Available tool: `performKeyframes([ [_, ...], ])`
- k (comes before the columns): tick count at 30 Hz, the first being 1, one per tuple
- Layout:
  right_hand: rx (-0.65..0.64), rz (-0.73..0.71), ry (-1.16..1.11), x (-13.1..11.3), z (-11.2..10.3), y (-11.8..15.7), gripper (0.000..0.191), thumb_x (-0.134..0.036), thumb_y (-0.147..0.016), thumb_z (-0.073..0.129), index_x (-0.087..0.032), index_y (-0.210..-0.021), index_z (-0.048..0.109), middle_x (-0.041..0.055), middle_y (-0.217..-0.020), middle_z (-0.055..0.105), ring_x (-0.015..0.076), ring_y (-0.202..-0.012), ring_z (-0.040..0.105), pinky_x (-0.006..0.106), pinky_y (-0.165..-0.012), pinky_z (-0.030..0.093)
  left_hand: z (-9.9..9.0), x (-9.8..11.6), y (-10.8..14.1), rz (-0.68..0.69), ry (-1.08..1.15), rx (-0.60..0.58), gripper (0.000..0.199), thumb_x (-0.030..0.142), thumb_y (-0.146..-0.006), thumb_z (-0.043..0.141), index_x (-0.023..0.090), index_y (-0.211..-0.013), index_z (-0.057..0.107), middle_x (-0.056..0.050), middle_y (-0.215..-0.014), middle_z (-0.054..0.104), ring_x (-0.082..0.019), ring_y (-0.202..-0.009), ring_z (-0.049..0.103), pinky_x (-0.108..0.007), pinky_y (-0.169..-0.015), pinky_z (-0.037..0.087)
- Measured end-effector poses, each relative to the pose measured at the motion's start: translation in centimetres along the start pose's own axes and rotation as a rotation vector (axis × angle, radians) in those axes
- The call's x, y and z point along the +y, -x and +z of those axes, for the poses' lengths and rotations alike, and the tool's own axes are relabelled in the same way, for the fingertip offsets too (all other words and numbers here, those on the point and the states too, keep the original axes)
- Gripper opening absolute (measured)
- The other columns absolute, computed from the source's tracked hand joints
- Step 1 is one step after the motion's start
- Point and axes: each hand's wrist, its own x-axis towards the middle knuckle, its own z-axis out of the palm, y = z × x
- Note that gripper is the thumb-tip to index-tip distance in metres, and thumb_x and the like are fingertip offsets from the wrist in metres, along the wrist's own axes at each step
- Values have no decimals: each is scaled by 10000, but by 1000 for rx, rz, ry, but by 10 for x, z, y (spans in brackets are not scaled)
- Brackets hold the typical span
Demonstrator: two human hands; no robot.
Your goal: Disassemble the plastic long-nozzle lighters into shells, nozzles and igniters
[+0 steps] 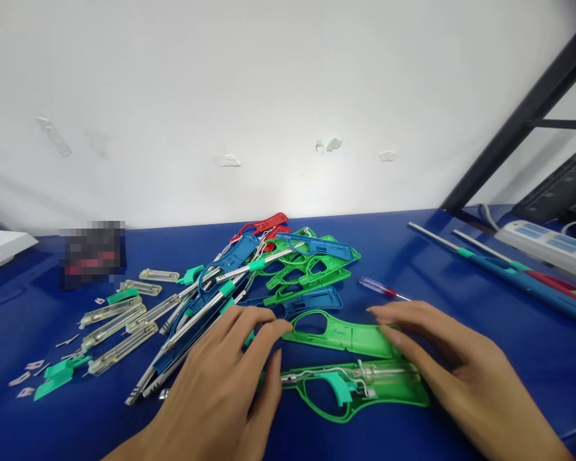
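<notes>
A green lighter casing half [360, 336] is held level between my hands. My left hand [216, 374] pinches its left end beside the finger loop. On the right end, my right hand [454, 355] grips it with thumb and fingers. Just below lies the matching green half [398, 394], open side up. Inside that one are a clear fuel tank [386, 373], a teal trigger [340, 387], a thin white wire and a metal tube [289, 379]. My left hand hides the rest of the tube.
Behind my hands is a heap of green, blue and red casing halves [235, 253] with metal tubes. Several clear tanks [122, 349] and teal triggers [57, 374] lie left. A screwdriver [377, 287], two long lighters [518, 272] and a power strip [552, 246] are right.
</notes>
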Motion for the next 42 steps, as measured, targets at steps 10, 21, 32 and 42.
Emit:
performKeyframes([
  [10, 21, -65, 0, -5, -1, -3, 118, -307, -1031, 634, -366, -1027, 737, -94, -1002, 791, 102, -898, 761, 140, -848, 597, 4, -4, 2, 37, -40, -31, 277, 142, -1059, 520, 166, -1310, 634, -80, -1129, 733, -248, -1007, 688, -422, -889, 601],
  [21, -157, -134, 57, -10, -1, 8, 124, -322, -1045, 635, -372, -1158, 651, -61, -1063, 754, 132, -992, 723, 226, -856, 591, -1, 10, 5, 124, 44, -98, 179, 229, -1075, 514, 180, -1096, 685, -68, -1024, 716, -234, -942, 664, -369, -857, 601],
  [32, -275, -256, 170, -10, -1, 17, 329, -293, -973, 632, -306, -1292, 713, 61, -1279, 753, 306, -1205, 707, 448, -939, 649, 4, 7, 3, 111, 7, -77, 285, 131, -1060, 405, 189, -930, 651, -72, -942, 713, -225, -812, 665, -353, -720, 571],
  [42, -268, -310, 36, -7, 0, 1, 148, -314, -1066, 628, -341, -1208, 659, -70, -1078, 762, 93, -989, 710, 161, -883, 587, 2, 10, -1, 72, -31, -27, 209, 94, -988, 444, 208, -891, 589, -59, -875, 697, -227, -738, 655, -367, -651, 563],
])
